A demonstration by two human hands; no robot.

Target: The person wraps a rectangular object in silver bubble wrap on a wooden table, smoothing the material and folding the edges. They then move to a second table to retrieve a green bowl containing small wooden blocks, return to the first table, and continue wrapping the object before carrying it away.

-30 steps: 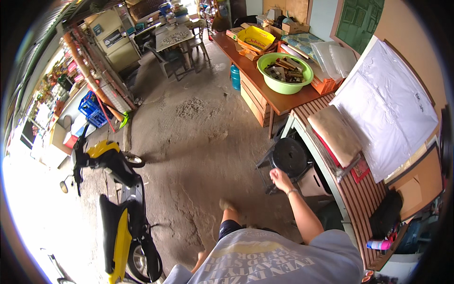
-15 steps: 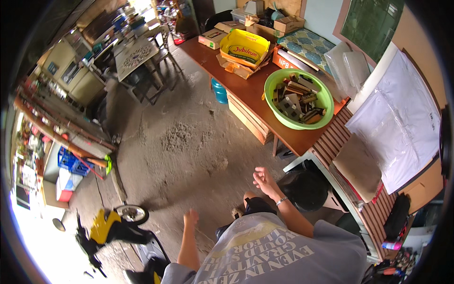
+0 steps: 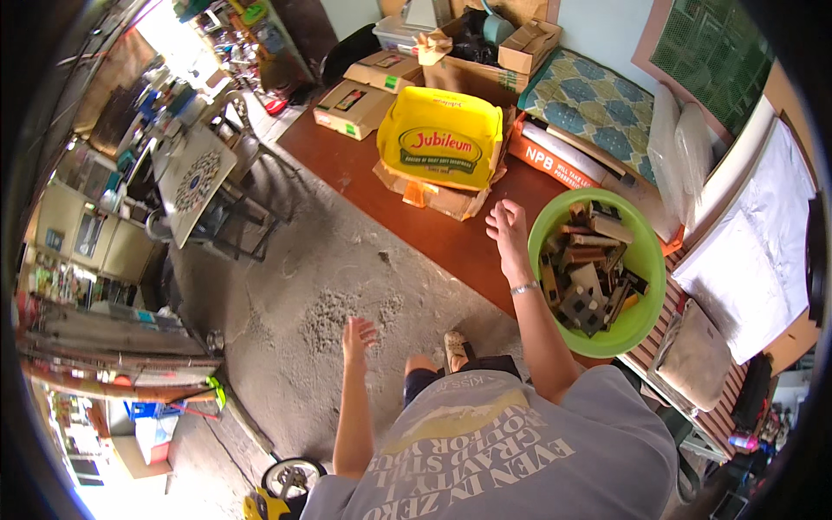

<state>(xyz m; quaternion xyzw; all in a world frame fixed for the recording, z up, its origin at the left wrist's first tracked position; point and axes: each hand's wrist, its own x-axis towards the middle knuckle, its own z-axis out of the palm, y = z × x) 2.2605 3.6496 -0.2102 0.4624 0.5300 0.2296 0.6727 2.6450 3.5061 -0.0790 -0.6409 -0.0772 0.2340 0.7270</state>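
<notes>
I hold my right hand [image 3: 509, 230] open and empty over the brown wooden table [image 3: 453, 250], with fingers loosely curved and apart, just left of a green plastic basin [image 3: 640, 308]. The basin holds several dark wooden and metal pieces [image 3: 589, 269]. Beyond that hand, a yellow tray [image 3: 412, 152] rests on torn cardboard [image 3: 458, 206]. My left hand [image 3: 358, 336] hangs lower, over the grey concrete floor [image 3: 279, 302], fingers spread with nothing in them. A watch or bracelet circles my right wrist.
Cardboard boxes [image 3: 351, 111] and a patterned pad [image 3: 589, 104] lie at the back. A small patterned table [image 3: 182, 221] with chairs is at left. A scooter [image 3: 290, 485] stands at lower left; a slatted bench [image 3: 711, 433] and plastic-wrapped white sheet [image 3: 745, 260] are at right.
I have moved forward to the brown table, which appears much nearer. My right hand has risen up beside the basin, and my left hand has come forward with fingers spreading.
</notes>
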